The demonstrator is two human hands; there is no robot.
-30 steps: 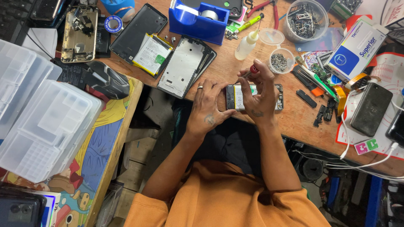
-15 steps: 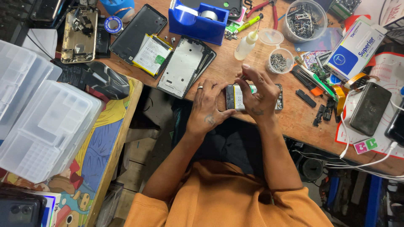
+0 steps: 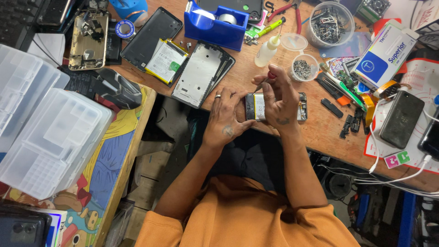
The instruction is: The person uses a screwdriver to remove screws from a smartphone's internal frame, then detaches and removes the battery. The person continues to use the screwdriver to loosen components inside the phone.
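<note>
Barely shifted since earlier: left hand [image 3: 225, 120] steadied opened phone [image 3: 274, 106]; right hand [image 3: 280, 98] pinched screwdriver [image 3: 266, 79] at twelve o'clock. Disassembly underway, back cover off, internals remaining.

Two clear organiser boxes [image 3: 50, 137], one blue tape dispenser [image 3: 217, 27], two small screw cups [image 3: 304, 68].

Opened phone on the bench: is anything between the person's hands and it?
Nothing visible. The left hand grips the near end of the opened phone, and the right hand lies over its middle holding a red-tipped screwdriver. The glue bottle and screw cup stand behind the phone, apart from it.
</note>
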